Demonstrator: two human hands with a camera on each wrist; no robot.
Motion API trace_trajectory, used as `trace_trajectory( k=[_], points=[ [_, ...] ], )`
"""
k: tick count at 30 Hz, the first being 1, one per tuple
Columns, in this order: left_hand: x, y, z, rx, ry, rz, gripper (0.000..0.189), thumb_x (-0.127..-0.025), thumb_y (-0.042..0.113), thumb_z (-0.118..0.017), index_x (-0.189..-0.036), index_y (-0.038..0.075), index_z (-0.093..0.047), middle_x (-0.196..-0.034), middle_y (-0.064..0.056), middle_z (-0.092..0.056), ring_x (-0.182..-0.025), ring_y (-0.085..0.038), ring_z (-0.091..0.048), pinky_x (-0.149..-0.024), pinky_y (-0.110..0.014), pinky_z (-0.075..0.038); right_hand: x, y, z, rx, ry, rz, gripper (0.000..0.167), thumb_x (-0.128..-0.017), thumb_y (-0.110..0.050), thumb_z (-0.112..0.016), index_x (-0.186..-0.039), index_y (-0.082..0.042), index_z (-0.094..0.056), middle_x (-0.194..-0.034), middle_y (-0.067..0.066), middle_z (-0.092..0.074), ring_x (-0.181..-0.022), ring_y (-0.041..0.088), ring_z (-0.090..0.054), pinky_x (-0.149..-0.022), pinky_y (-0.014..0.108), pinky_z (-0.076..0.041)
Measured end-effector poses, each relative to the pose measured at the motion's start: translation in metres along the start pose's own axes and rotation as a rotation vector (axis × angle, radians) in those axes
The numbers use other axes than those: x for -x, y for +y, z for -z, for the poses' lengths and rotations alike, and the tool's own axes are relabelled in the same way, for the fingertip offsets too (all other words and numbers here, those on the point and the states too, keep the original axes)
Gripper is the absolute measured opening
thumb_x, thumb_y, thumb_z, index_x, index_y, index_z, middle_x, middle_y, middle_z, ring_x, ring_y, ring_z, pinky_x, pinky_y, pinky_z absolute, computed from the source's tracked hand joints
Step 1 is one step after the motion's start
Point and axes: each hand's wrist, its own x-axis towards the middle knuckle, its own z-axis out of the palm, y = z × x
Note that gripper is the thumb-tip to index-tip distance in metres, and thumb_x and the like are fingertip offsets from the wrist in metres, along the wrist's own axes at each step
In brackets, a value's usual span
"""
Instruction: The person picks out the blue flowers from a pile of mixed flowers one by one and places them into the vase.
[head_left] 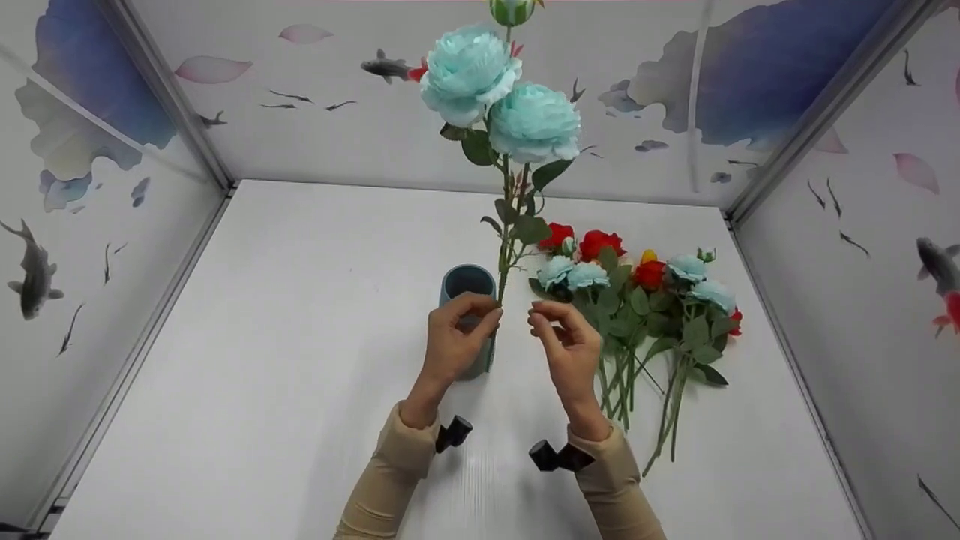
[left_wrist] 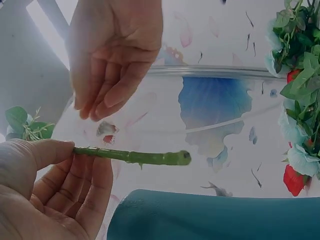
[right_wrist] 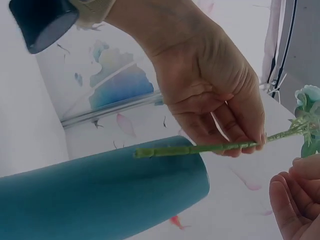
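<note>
My left hand (head_left: pixel 456 341) pinches the green stem (left_wrist: pixel 150 158) of a flower spray between thumb and fingertips. Two large light-blue blooms (head_left: pixel 536 124) and a green bud (head_left: pixel 513 10) top the spray, which stands upright. Its cut lower end hangs beside a teal cylindrical vase (right_wrist: pixel 100 192), outside the mouth. Just right of the stem, my right hand (head_left: pixel 571 349) hovers with loosely bent fingers and holds nothing. The vase stands upright behind my left hand, its dark round opening partly visible in the head view.
To the right on the white table (head_left: pixel 300 300) lie several more stems with light-blue flowers (head_left: pixel 589 275) and red flowers (head_left: pixel 649 275). Their leaves overlap. Painted panels (head_left: pixel 300 150) with fish and petals enclose the table at the back and both sides.
</note>
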Motion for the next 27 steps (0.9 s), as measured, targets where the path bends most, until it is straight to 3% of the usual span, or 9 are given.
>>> trace_trajectory(
  k=[5,7,16,22,27],
  points=[
    [-0.018,0.006,-0.001,0.005,0.011,-0.012,0.006,-0.082,-0.011,-0.063,-0.087,-0.013,-0.063,-0.076,-0.022,-0.063,-0.063,-0.029,-0.063,-0.055,-0.03,-0.053,0.009,0.008,0.019,0.016,0.042,-0.042,0.012,-0.087,0.006,-0.06,-0.098,0.01,-0.064,-0.088,0.015,-0.065,-0.076,0.014,-0.062,-0.066,0.024,-0.052],
    [-0.026,0.009,0.0,0.005,0.02,-0.004,0.006,-0.082,-0.011,-0.063,-0.088,-0.013,-0.063,-0.075,-0.022,-0.063,-0.062,-0.029,-0.062,-0.056,-0.028,-0.052,0.013,0.012,0.026,0.021,0.059,-0.057,0.012,-0.087,0.006,-0.06,-0.098,0.011,-0.063,-0.089,0.014,-0.065,-0.076,0.015,-0.062,-0.066,0.024,-0.052],
    [-0.055,-0.007,0.002,0.028,0.086,-0.032,0.009,-0.083,-0.005,-0.065,-0.091,-0.008,-0.066,-0.079,-0.018,-0.064,-0.068,-0.021,-0.062,-0.058,-0.026,-0.053,0.025,0.008,0.043,0.031,0.105,-0.119,0.013,-0.086,0.014,-0.056,-0.098,0.017,-0.061,-0.085,0.021,-0.063,-0.075,0.014,-0.061,-0.066,0.021,-0.051],
    [-0.064,-0.007,0.006,-0.003,0.137,-0.069,0.009,-0.083,-0.001,-0.065,-0.091,-0.005,-0.067,-0.079,-0.013,-0.065,-0.069,-0.015,-0.062,-0.055,-0.029,-0.053,0.028,0.003,0.046,0.063,0.125,-0.121,0.012,-0.085,0.015,-0.056,-0.096,0.02,-0.059,-0.083,0.026,-0.06,-0.072,0.015,-0.061,-0.064,0.022,-0.052],
    [-0.067,-0.013,0.009,-0.048,0.172,-0.074,0.009,-0.083,0.0,-0.065,-0.091,-0.005,-0.067,-0.079,-0.011,-0.064,-0.071,-0.016,-0.062,-0.054,-0.029,-0.053,0.034,0.015,0.055,0.059,0.135,-0.135,0.013,-0.085,0.015,-0.056,-0.097,0.02,-0.059,-0.083,0.023,-0.061,-0.074,0.014,-0.062,-0.064,0.024,-0.053]
  ],
)
